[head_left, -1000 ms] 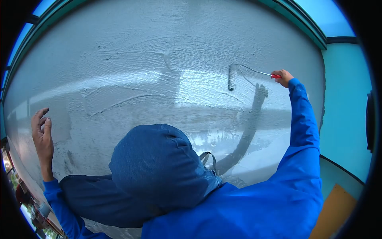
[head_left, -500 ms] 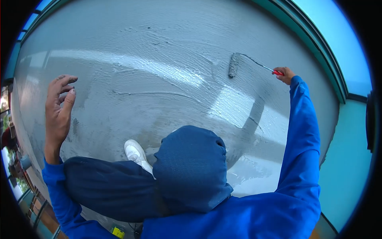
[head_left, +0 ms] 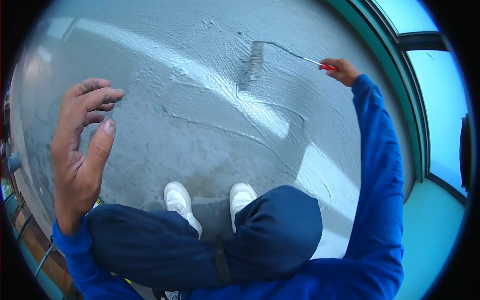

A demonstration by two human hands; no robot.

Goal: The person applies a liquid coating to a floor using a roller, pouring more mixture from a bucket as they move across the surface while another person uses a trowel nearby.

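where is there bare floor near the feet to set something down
Smoother floor lies open between the left hand and the white shoes, and ahead of them up to the raised ridge. It is crowded ahead right, where the roller, right hand and blue sleeve reach across. Dryness can't be told.

Along the right side, a teal window frame (head_left: 395,75) curves downward. Beside it are two pale blue panes, an upper pane (head_left: 407,15) and a larger lower pane (head_left: 440,100) — a dark crossbar (head_left: 425,42) separates them. Below is a plain turquoise panel (head_left: 432,235). A dark object (head_left: 465,152), too shadowed to identify, sits at the far right edge. At far left, a small blue-grey object (head_left: 14,162) appears above thin bars (head_left: 44,260) — partly cut off.
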